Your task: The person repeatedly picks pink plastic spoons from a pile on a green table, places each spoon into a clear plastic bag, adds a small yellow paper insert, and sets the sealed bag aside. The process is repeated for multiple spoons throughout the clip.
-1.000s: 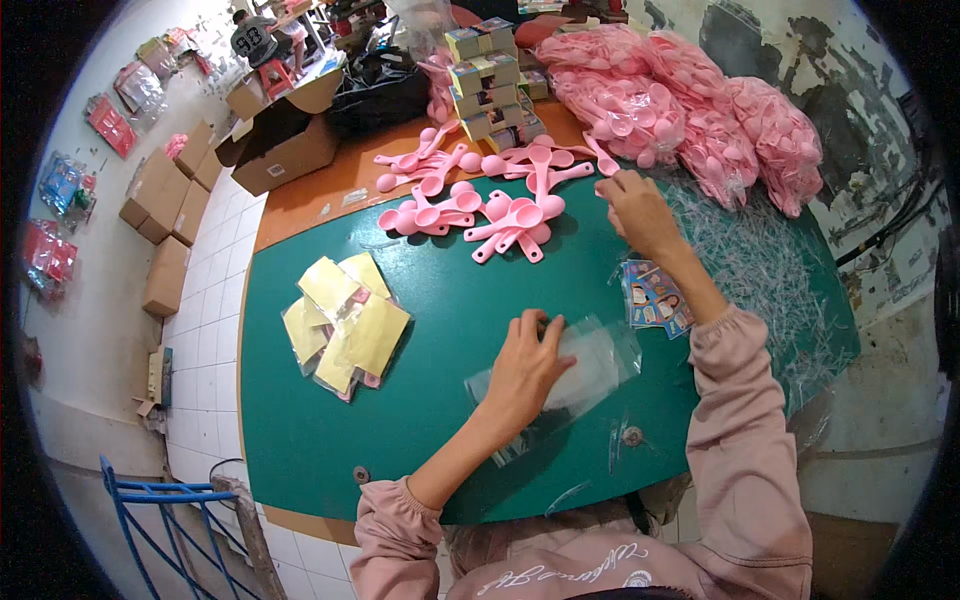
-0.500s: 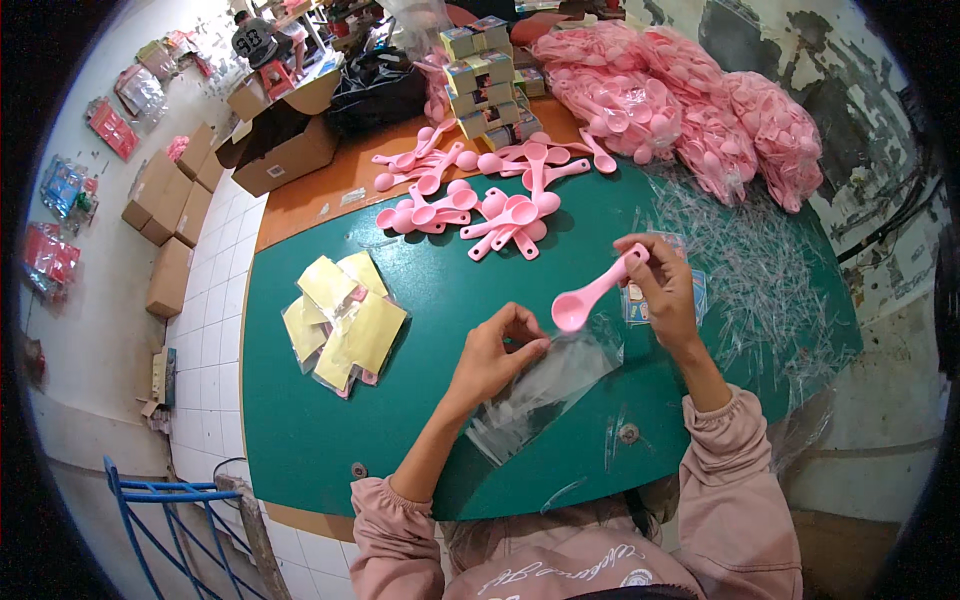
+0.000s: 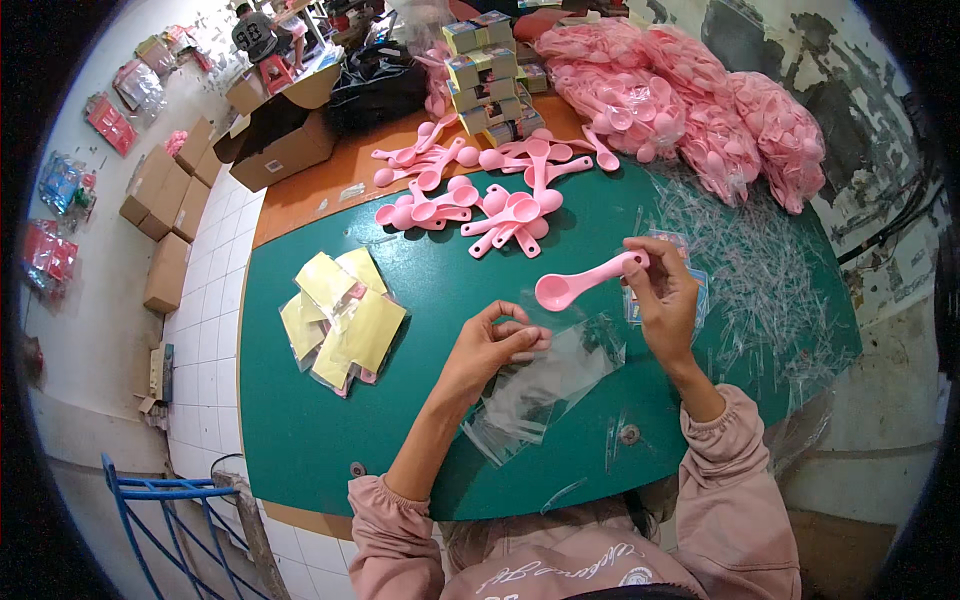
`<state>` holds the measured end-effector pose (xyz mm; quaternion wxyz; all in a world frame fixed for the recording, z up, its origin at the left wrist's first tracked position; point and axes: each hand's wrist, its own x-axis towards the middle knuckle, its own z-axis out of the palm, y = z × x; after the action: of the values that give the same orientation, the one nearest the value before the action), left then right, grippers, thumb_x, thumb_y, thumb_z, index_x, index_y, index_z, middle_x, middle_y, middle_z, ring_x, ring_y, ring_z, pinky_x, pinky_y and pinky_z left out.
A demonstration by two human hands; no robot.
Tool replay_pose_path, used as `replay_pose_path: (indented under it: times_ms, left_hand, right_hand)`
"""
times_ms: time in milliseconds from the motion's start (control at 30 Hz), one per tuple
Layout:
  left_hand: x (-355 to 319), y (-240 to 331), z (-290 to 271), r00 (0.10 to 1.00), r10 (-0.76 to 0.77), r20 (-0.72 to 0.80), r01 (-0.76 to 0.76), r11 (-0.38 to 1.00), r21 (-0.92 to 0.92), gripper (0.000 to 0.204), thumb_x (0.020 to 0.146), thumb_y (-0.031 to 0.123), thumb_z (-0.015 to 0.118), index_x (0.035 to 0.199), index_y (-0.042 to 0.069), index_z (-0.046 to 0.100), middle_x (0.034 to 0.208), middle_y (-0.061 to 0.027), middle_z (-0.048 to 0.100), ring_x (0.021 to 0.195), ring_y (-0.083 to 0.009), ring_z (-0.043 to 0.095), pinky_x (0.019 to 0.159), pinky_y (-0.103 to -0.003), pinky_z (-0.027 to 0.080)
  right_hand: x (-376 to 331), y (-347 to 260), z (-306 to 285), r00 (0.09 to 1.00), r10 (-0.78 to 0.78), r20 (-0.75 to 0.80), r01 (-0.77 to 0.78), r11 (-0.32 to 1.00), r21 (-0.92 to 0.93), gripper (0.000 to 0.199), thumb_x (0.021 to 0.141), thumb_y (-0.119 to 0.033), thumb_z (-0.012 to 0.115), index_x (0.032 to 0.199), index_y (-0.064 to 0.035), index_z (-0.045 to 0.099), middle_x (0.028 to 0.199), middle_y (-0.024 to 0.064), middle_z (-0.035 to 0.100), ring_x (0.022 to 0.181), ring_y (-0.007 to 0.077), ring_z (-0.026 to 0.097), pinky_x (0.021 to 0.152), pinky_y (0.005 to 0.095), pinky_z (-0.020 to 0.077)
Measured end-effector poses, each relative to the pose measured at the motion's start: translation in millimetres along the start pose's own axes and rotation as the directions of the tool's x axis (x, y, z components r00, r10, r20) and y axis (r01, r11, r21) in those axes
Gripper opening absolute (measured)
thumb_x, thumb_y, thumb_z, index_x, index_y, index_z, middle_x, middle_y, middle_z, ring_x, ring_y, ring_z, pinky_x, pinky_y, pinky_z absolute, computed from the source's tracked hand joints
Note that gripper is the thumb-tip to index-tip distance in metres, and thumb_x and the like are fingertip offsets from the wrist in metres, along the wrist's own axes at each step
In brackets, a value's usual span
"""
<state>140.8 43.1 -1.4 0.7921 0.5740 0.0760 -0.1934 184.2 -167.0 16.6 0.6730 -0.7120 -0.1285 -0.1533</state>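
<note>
Pink spoon [image 3: 590, 280] hangs by the clear bag's [image 3: 565, 380] far edge, right hand [image 3: 667, 305] pinching just the handle tip, probably to keep the scoop free. Left hand's [image 3: 488, 345] fingertips look pinched on the bag, maybe steadying it. Loose spoons [image 3: 521, 211] pile beyond the bag, presumably for easy reach; yellow packs [image 3: 375, 332] sit left of it.

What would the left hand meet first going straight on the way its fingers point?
The left hand points rightward, so first likely the clear plastic bag right beside it; farther along that line is the right hand holding a pink spoon, though depth is unclear.
</note>
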Motion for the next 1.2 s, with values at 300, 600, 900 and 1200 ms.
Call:
replay_pose_path:
  times_ms: [300,600,900,1200]
  left_hand:
    - [-1.1,3.6,-0.2,1.0,-0.004,0.018,0.002,0.991,0.13,0.023,0.079,0.009,0.066,0.097,0.001,0.054,0.089,-0.0116,0.065,0.083,-0.0115,0.062,0.069,-0.022,0.049]
    - [-4.7,9.6,1.1,0.99,-0.07,0.121,0.045,0.98,0.195,0.028,0.079,0.008,0.065,0.103,-0.001,0.055,0.09,-0.0086,0.066,0.083,-0.0113,0.062,0.073,-0.022,0.048]
    - [-6.1,12.2,-0.3,0.991,-0.004,0.131,-0.017,0.986,0.164,0.031,0.081,0.007,0.063,0.108,-0.004,0.053,0.091,-0.0105,0.066,0.084,-0.0129,0.062,0.077,-0.023,0.048]
    - [-7.4,10.7,3.0,0.985,0.001,0.171,-0.034,0.981,0.189,0.032,0.081,0.009,0.063,0.11,-0.003,0.053,0.096,-0.0075,0.063,0.089,-0.0112,0.059,0.082,-0.025,0.045]
  right_hand:
    - [-3.3,-1.2,-0.8,0.994,-0.058,0.097,0.06,0.998,-0.017,0.021,0.086,-0.009,0.057,0.106,-0.0011,0.057,0.084,0.0012,0.056,0.076,0.0061,0.052,0.068,0.0195,0.0437]
    - [-4.2,-3.2,-0.3,0.991,-0.053,0.122,0.052,0.999,0.013,0.021,0.087,-0.008,0.056,0.106,-0.0008,0.057,0.083,0.0032,0.057,0.078,0.0071,0.054,0.067,0.0199,0.0445]
    - [-5.8,-7.0,-0.4,0.992,-0.033,0.123,0.036,0.999,-0.017,0.02,0.086,-0.008,0.056,0.105,-0.0009,0.057,0.084,0.0035,0.057,0.076,0.0069,0.053,0.069,0.02,0.0447]
    - [-6.1,-11.5,1.1,0.991,0.006,0.132,-0.006,1.0,-0.002,0.019,0.085,-0.006,0.056,0.103,-0.0006,0.058,0.083,0.0041,0.058,0.077,0.008,0.054,0.07,0.0214,0.0456]
